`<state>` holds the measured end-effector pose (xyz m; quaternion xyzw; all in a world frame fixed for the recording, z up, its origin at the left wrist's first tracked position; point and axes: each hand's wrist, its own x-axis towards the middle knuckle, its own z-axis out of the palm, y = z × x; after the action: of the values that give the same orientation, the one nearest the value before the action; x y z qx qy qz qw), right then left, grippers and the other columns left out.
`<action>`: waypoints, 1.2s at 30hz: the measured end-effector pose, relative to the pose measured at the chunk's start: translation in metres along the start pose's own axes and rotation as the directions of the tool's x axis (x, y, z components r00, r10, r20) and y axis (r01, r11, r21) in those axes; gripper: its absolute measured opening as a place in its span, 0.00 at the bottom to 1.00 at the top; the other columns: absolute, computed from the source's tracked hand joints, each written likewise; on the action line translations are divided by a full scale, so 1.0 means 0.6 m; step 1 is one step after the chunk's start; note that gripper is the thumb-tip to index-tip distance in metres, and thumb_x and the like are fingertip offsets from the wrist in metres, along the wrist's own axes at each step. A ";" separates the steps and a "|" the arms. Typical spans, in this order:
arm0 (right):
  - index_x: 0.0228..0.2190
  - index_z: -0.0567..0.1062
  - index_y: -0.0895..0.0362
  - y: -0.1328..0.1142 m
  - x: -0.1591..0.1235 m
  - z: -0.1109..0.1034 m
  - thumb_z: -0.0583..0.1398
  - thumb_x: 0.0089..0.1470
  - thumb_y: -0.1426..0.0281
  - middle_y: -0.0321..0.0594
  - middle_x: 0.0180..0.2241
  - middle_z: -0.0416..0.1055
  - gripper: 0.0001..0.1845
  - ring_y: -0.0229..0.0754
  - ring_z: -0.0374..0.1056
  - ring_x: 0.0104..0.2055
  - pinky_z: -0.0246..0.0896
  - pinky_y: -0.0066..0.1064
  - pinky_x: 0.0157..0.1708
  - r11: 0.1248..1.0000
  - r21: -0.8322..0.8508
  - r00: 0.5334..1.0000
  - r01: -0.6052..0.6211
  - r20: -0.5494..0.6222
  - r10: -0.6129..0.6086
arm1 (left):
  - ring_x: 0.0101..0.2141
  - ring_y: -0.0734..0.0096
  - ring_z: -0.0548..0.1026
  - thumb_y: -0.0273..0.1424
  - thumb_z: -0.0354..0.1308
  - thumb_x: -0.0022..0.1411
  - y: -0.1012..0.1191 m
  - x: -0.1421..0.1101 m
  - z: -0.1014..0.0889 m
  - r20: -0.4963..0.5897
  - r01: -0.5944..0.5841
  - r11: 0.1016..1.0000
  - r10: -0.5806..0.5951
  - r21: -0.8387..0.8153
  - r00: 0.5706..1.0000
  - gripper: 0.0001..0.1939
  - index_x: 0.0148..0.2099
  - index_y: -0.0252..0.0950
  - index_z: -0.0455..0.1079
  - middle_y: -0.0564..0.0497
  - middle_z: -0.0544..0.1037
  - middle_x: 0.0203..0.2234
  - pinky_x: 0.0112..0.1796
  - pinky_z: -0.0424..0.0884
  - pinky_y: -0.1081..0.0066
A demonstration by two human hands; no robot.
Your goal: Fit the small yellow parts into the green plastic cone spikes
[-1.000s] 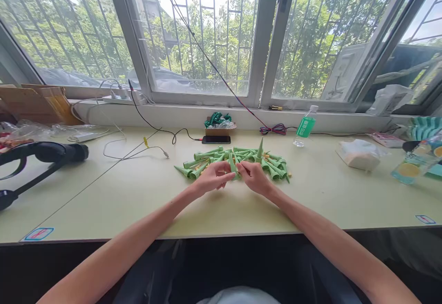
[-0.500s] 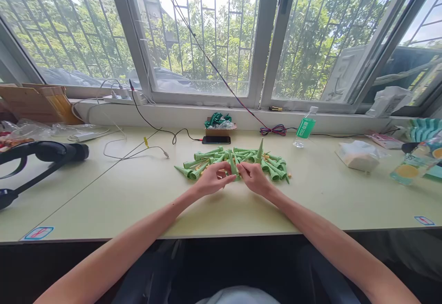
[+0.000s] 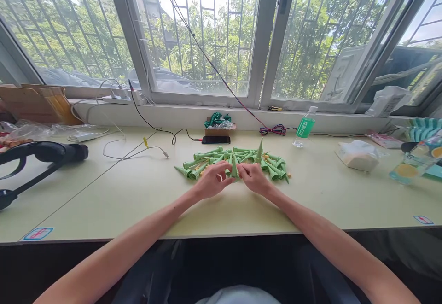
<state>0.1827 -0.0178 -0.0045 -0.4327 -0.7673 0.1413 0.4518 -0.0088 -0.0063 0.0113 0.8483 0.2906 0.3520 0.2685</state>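
Observation:
A green plastic cone (image 3: 234, 168) stands point up between my hands in the head view. My left hand (image 3: 214, 180) curls around its left side, with thumb and fingertips closed on the cone. On the other side, my right hand (image 3: 254, 178) has its thumb and finger pinched together close against the cone; whatever lies in that pinch is hidden. Just behind both hands spreads a pile of similar green cones (image 3: 274, 171), mostly on their sides, with small yellowish pieces among them. One cone (image 3: 259, 151) in the pile points upward behind my right hand.
Behind the pile lie a phone (image 3: 216, 140) on a cable and a small box (image 3: 221, 132) with green wrapping. A bottle (image 3: 304, 128) and a tissue pack (image 3: 359, 155) stand to the right. A black headset (image 3: 44, 152) and white cables (image 3: 138, 155) lie left.
The cone between my hands has gone from leaning left to nearly upright, shifting slightly right. My left fingers have closed in on it, while my right hand has barely moved.

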 end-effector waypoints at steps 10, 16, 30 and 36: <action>0.20 0.64 0.57 -0.001 0.002 0.002 0.49 0.64 0.54 0.35 0.18 0.64 0.26 0.35 0.56 0.21 0.49 0.28 0.23 0.995 0.080 0.995 -0.057 -0.076 0.063 | 0.27 0.77 0.72 0.42 0.57 0.63 0.004 0.008 0.006 -0.086 0.027 0.999 -0.025 0.021 0.996 0.15 0.48 0.39 0.69 0.47 0.71 0.43 0.24 0.69 0.76; 0.22 0.63 0.56 -0.006 0.001 -0.005 0.48 0.64 0.54 0.33 0.17 0.59 0.25 0.35 0.52 0.20 0.48 0.28 0.22 0.996 0.057 0.988 -0.062 -0.135 0.069 | 0.22 0.76 0.71 0.54 0.51 0.63 0.005 0.012 0.003 0.195 0.384 0.808 -0.331 -0.447 0.923 0.25 0.39 0.33 0.66 0.48 0.73 0.31 0.18 0.65 0.77; 0.21 0.60 0.55 0.005 -0.003 0.005 0.50 0.64 0.53 0.32 0.16 0.56 0.25 0.33 0.51 0.17 0.45 0.26 0.18 0.956 0.276 0.994 -0.103 0.005 0.106 | 0.22 0.78 0.68 0.41 0.62 0.59 0.001 0.002 0.004 -0.065 0.097 0.992 -0.103 -0.085 0.993 0.15 0.31 0.34 0.69 0.54 0.70 0.24 0.22 0.66 0.77; 0.20 0.62 0.55 0.004 -0.002 0.006 0.50 0.63 0.50 0.31 0.14 0.54 0.28 0.32 0.51 0.14 0.45 0.27 0.16 0.915 0.369 0.986 -0.160 0.023 0.163 | 0.25 0.79 0.69 0.39 0.60 0.61 0.000 0.005 0.007 -0.138 -0.050 0.997 0.057 0.057 0.989 0.14 0.30 0.34 0.68 0.53 0.68 0.29 0.23 0.67 0.79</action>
<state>0.1810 -0.0170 -0.0088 -0.4023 -0.6866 0.3183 0.5152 -0.0040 -0.0051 0.0101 0.8360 0.2951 0.4095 0.2154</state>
